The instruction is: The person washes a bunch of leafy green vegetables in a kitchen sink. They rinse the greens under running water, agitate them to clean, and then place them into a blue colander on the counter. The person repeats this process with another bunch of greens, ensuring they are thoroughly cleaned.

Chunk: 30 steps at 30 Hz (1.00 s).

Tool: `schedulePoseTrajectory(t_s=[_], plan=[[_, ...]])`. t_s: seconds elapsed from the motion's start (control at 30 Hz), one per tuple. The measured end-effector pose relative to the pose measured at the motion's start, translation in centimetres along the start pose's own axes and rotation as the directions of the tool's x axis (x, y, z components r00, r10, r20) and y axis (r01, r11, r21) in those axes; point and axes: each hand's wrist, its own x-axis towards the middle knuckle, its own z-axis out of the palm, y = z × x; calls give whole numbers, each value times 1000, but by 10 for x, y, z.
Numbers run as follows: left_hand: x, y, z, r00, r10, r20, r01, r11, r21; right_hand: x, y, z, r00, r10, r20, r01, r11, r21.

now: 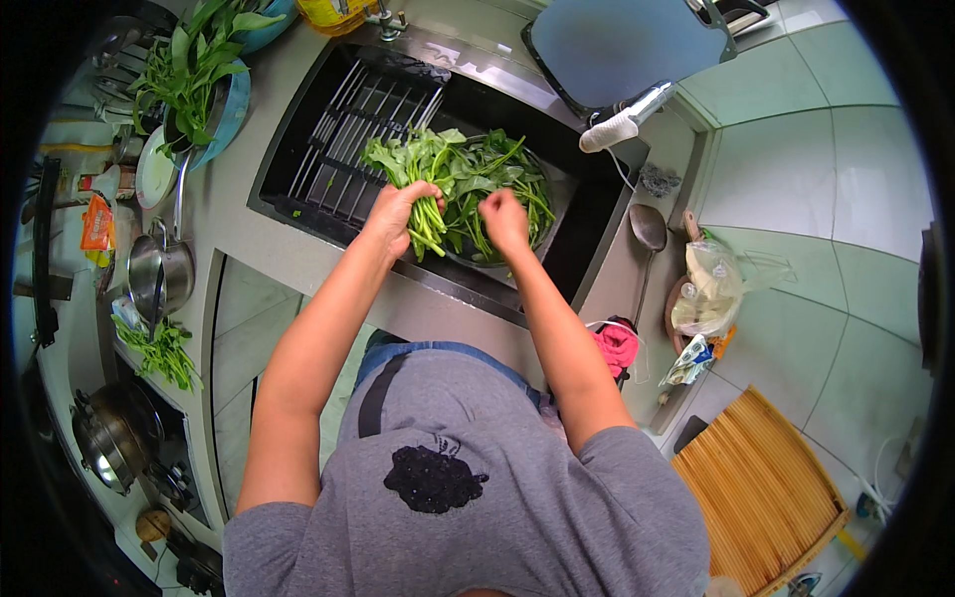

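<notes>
My left hand [401, 216] grips a bunch of leafy green stems [427, 160], with leaves pointing away from me and stem ends toward me. It is over the dark sink [582, 257], beside a heap of wet greens [515, 164]. The heap lies in a round bowl whose edge shows only in part. My right hand [506, 220] is over the near side of this heap with its fingers curled. It is slightly blurred, and whether a stem is pinched in it does not show.
A metal rack [351, 127] spans the sink's left part. The faucet [634, 116] reaches over the right rim, near a ladle [647, 227]. More greens [190, 74] sit in a blue basin [237, 112] at left, above a steel pot [160, 276]. A plastic bag [709, 291] stands right.
</notes>
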Motion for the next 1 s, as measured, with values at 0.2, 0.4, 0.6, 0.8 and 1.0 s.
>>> schedulePoseTrajectory(t_s=[0.2, 0.4, 0.6, 0.8, 1.0], plan=[[-4, 12, 3, 998, -61, -21, 60, 998, -8, -1, 64, 41, 958, 40, 284, 142, 793, -593], [-4, 13, -3, 996, -40, -75, 38, 999, -28, 5, 11, -8, 967, -134, 217, 242, 749, -616], [-3, 2, 15, 994, -95, -58, 101, 989, 107, -19, -27, -91, 966, -99, 239, 99, 995, 9], [-1, -17, 32, 989, -144, -28, 145, 988, 44, -25, 14, -87, 972, -10, 234, 24, 998, -56], [1, -8, 15, 988, -106, -108, 108, 994, 6, -55, -47, -111, 988, -156, 2, 155, 987, 39]])
